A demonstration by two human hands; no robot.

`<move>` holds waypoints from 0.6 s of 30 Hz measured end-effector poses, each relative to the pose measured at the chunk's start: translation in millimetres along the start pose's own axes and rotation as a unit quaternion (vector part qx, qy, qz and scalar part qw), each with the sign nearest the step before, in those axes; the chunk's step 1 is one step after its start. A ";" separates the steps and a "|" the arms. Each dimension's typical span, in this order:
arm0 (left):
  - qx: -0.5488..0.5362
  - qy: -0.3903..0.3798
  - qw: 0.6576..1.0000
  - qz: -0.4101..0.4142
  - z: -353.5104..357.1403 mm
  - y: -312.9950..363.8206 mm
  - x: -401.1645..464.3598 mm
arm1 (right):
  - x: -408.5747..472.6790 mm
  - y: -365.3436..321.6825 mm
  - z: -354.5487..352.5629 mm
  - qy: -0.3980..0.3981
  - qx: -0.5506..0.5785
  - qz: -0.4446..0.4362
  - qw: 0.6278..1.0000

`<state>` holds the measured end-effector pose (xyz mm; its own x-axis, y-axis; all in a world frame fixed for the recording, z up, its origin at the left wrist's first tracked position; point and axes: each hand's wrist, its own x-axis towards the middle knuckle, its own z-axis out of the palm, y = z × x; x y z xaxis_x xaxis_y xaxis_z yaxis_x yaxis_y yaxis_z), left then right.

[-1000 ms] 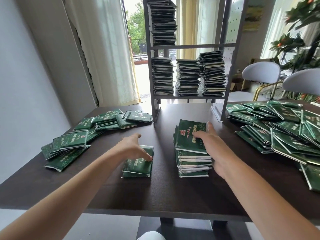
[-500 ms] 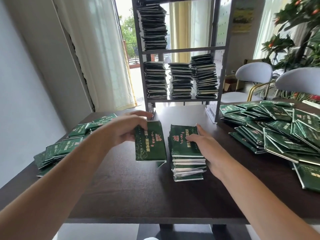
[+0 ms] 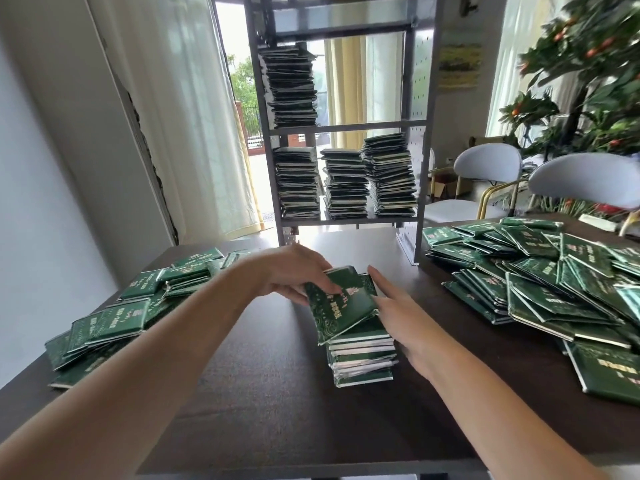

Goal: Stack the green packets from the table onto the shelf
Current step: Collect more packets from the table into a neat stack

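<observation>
Packets are being gathered into a neat pile (image 3: 360, 355) at the middle of the dark counter (image 3: 263, 403), presumably so that a whole batch can go to the shelf in one carry. The left hand (image 3: 294, 271) is pinching a small bunch of green packets (image 3: 341, 306) by its far edge, thumb on top, and is holding it tilted over the pile with its near end resting on the top packet. The right hand (image 3: 398, 310) is lying flat against the pile's right side, fingers straight and gripping nothing; it seems to be acting as a fence that keeps the edges square while the new bunch is landing.

Loose packets are lying in a spread heap on the left of the counter (image 3: 110, 317) and in a larger overlapping heap on the right (image 3: 554, 282), so much of the task looks undone. The metal shelf unit (image 3: 424, 133) is standing at the far edge of the counter, with three stacks (image 3: 346, 183) on its lower level and one tall stack (image 3: 291, 88) above. White chairs (image 3: 485, 168) and a small fruit tree (image 3: 588, 81) are standing beyond it.
</observation>
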<state>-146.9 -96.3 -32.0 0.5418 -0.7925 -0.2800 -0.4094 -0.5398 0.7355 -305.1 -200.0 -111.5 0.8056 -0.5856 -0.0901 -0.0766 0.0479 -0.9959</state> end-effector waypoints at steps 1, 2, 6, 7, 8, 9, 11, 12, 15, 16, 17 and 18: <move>0.037 0.016 0.999 0.003 -0.8 1.0 0.2 | 0.5 0.3 -0.5 0.000 -0.001 0.001 1.000; 0.059 0.031 0.998 0.005 -2.5 1.4 1.4 | 0.0 0.3 -1.4 -0.001 -0.006 -0.003 1.000; 0.068 0.060 0.996 -0.006 -11.9 -6.7 5.1 | 1.5 0.3 -1.3 0.004 -0.024 0.008 1.000; 0.046 0.069 0.996 -0.013 -13.4 -9.7 5.4 | 0.3 -1.1 0.4 0.006 -0.026 0.016 1.000; 0.018 0.083 0.996 -0.019 -13.7 -12.3 4.6 | -2.7 -3.3 2.2 0.001 -0.028 0.021 0.999; -0.005 0.104 0.994 -0.021 -13.3 -14.1 2.5 | -2.2 -1.8 2.2 0.004 -0.031 0.023 0.999; -0.042 0.133 0.990 -0.022 -13.2 -17.3 -1.4 | 4.7 5.7 0.3 0.006 -0.033 0.027 0.999; -0.061 0.129 0.989 -0.025 -13.8 -18.8 -2.7 | 9.0 10.8 -1.5 0.004 -0.032 0.031 0.999; -0.063 0.064 0.995 -0.044 -17.6 -17.9 -7.3 | 9.5 8.0 -0.4 0.005 -0.019 0.024 1.000; -0.045 0.046 0.997 -0.050 -19.5 -16.3 -8.8 | 6.6 4.6 0.5 0.002 -0.009 0.021 1.000; -0.024 0.034 0.998 -0.053 -21.4 -14.4 -10.1 | 5.4 3.0 0.3 0.002 0.005 0.016 1.000; -0.003 0.029 0.998 -0.052 -22.8 -12.8 -11.3 | 7.0 4.2 -1.6 0.007 0.015 0.016 1.000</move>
<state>-131.0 -74.0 -24.2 0.6225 -0.7147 -0.3188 -0.3447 -0.6161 0.7082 -300.8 -205.1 -116.3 0.7944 -0.5948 -0.1229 -0.0857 0.0907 -0.9922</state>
